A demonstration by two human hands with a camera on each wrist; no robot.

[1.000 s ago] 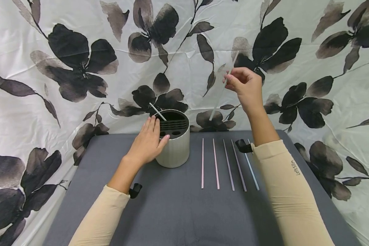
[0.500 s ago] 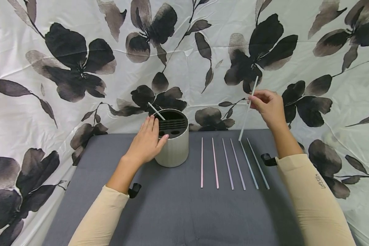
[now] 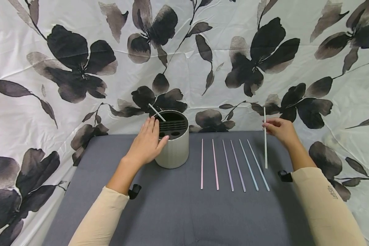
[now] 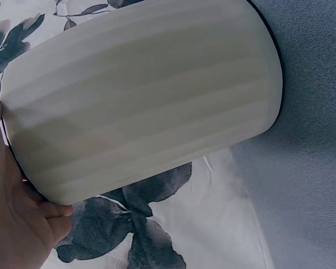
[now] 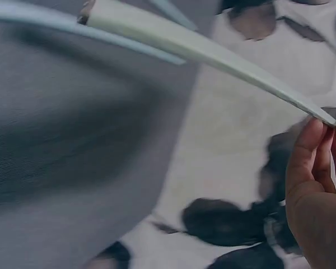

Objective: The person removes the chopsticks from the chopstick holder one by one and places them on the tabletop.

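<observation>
A cream ribbed holder with a dark slotted top stands on the grey table; one white straw leans out of it. My left hand rests against its left side, fingers straight. Several pink, purple and blue straws lie side by side to the right. My right hand pinches a white straw near its top, its lower end close to the table right of the row. The right wrist view shows that white straw held at the fingertips.
A white cloth with dark flower prints hangs behind and around the table. The holder fills the left wrist view. Black wrist straps sit on both cream sleeves.
My right hand has carried the white straw from high above the table down and to the right, bringing it near the table beside the row. The left hand stays on the holder.
</observation>
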